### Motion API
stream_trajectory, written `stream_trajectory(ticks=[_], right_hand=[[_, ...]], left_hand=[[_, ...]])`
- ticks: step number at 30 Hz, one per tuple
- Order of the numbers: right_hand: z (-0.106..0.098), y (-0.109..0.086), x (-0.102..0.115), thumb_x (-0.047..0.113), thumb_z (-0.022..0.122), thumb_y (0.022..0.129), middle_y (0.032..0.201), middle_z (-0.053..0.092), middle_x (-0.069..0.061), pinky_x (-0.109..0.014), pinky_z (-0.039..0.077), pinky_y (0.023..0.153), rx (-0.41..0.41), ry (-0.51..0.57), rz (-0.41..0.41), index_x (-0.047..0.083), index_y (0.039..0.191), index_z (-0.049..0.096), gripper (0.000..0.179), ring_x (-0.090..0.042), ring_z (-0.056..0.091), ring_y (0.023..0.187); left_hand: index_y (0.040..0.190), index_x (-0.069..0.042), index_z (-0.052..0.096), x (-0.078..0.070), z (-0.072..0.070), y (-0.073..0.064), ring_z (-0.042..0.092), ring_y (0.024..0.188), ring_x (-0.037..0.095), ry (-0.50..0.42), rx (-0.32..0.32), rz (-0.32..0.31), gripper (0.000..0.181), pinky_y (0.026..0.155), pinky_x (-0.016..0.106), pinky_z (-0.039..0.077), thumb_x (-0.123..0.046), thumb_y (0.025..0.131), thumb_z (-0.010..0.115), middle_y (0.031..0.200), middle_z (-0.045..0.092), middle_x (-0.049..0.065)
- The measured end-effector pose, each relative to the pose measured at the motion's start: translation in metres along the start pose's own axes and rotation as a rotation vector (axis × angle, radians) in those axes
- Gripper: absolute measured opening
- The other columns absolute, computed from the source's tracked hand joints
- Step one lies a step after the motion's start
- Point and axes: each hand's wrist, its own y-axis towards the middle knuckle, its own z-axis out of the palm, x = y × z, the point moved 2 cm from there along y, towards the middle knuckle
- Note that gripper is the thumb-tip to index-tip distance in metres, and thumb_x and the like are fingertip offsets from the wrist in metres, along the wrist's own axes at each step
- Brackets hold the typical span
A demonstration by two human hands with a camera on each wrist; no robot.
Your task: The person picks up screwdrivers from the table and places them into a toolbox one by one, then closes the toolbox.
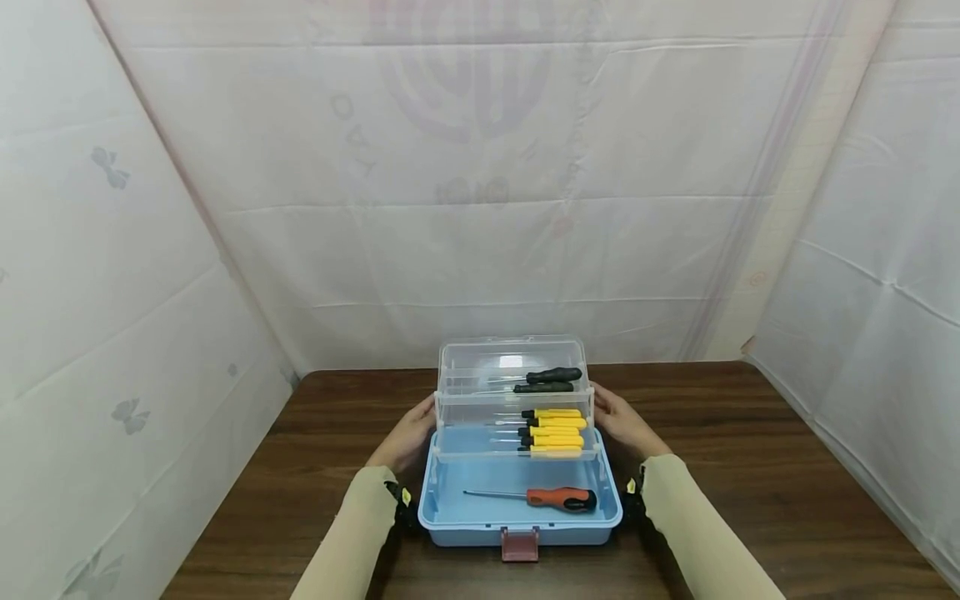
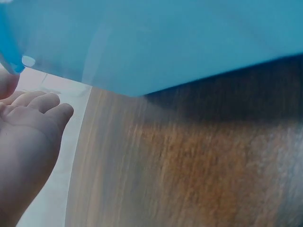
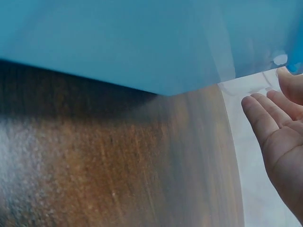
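Observation:
A light-blue toolbox (image 1: pixel 465 536) stands with its lid up and its clear tiered trays (image 1: pixel 457 408) raised at the back. One orange-and-black screwdriver (image 1: pixel 558 498) lies in the bottom. Several yellow-handled screwdrivers (image 1: pixel 555 431) are in the lower tray, and two black-handled screwdrivers (image 1: pixel 551 377) sit higher up. My left hand (image 1: pixel 408 435) is at the box's left side, its fingertips partly hidden by the trays. On the right side my right hand (image 1: pixel 626 423) mirrors it. Both wrist views show loosely extended fingers, with the thumb by the box's blue edge.
The box rests on a dark wood-grain table (image 1: pixel 330 467). A reddish-brown latch (image 1: pixel 519 546) hangs down at the box's front. Pale patterned sheets (image 1: pixel 480 250) enclose the table at the back and both sides.

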Motion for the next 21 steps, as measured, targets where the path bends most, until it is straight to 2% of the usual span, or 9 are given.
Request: stream_trajectory(ticks=[7, 15, 17, 21], right_hand=[[0.0005, -0.0015, 0.002, 0.014, 0.042, 0.103, 0.154, 0.029, -0.024, -0.057, 0.035, 0.108, -0.005, -0.004, -0.001, 0.004, 0.153, 0.017, 0.057, -0.044, 0.038, 0.136], [-0.0024, -0.0027, 0.0005, 0.042, 0.039, 0.102, 0.157, 0.026, -0.017, -0.06, 0.029, 0.111, 0.008, 0.055, 0.104, 0.014, 0.155, 0.018, 0.063, -0.041, 0.033, 0.14], [-0.0029, -0.0032, 0.0, 0.046, 0.037, 0.102, 0.158, 0.025, -0.016, -0.059, 0.029, 0.111, 0.013, 0.07, 0.123, 0.015, 0.155, 0.017, 0.064, -0.041, 0.032, 0.141], [-0.003, -0.0049, 0.0014, 0.042, 0.034, 0.104, 0.158, 0.026, -0.015, -0.056, 0.031, 0.111, 0.019, 0.112, 0.15, 0.017, 0.155, 0.018, 0.059, -0.038, 0.034, 0.141]], left_hand=[[0.154, -0.016, 0.023, -0.0006, 0.0008, -0.0017, 0.02, 0.147, 0.036, -0.017, -0.017, -0.016, 0.052, 0.116, 0.06, 0.015, -0.029, 0.105, 0.035, 0.16, 0.023, 0.01], [0.154, -0.015, 0.021, -0.0025, 0.0023, -0.0036, 0.019, 0.147, 0.035, -0.044, -0.029, -0.027, 0.052, 0.117, 0.057, 0.015, -0.029, 0.106, 0.033, 0.16, 0.022, 0.01], [0.154, -0.015, 0.022, -0.002, 0.0022, -0.0035, 0.019, 0.147, 0.033, -0.053, -0.031, -0.032, 0.051, 0.117, 0.057, 0.016, -0.029, 0.106, 0.033, 0.16, 0.023, 0.009], [0.152, -0.014, 0.026, -0.0013, 0.0018, -0.0033, 0.02, 0.147, 0.032, -0.076, -0.029, -0.024, 0.049, 0.118, 0.055, 0.016, -0.027, 0.106, 0.032, 0.158, 0.027, 0.008]])
